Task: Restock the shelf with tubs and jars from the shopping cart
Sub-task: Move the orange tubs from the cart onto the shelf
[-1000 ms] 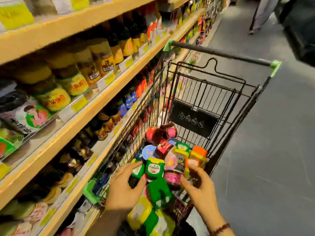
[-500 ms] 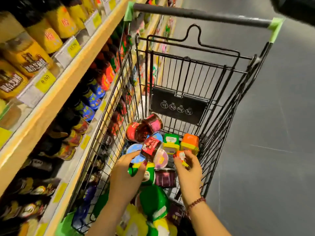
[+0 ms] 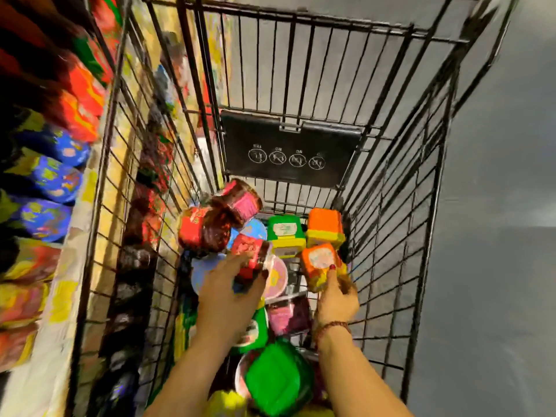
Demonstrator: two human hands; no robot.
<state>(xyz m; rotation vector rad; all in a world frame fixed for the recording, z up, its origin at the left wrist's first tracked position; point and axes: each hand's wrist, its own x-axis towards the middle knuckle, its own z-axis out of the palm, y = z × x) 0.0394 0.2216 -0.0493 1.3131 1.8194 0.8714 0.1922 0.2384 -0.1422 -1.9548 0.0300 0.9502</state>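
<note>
Both my hands are down inside the black wire shopping cart (image 3: 388, 188), among a heap of coloured tubs and jars. My left hand (image 3: 228, 296) is closed around a red-lidded dark jar (image 3: 251, 251) in the middle of the heap. My right hand (image 3: 335, 299) grips an orange-lidded yellow tub (image 3: 319, 266) near the cart's right wall, thumb on its front. A second orange-lidded tub (image 3: 325, 227) and a green-lidded tub (image 3: 284, 234) lie just beyond. A green-lidded tub (image 3: 275, 377) sits nearest me. The picture is blurred.
The shelf (image 3: 69, 224) with rows of bottles and jars runs along the left, tight against the cart's side. A black warning flap (image 3: 288, 149) hangs at the cart's far end. Grey floor (image 3: 496, 206) lies to the right.
My head has dropped closer over the cart. Both hands reached further in: the left closed on the red-lidded jar, the right took hold of the orange-lidded tub.
</note>
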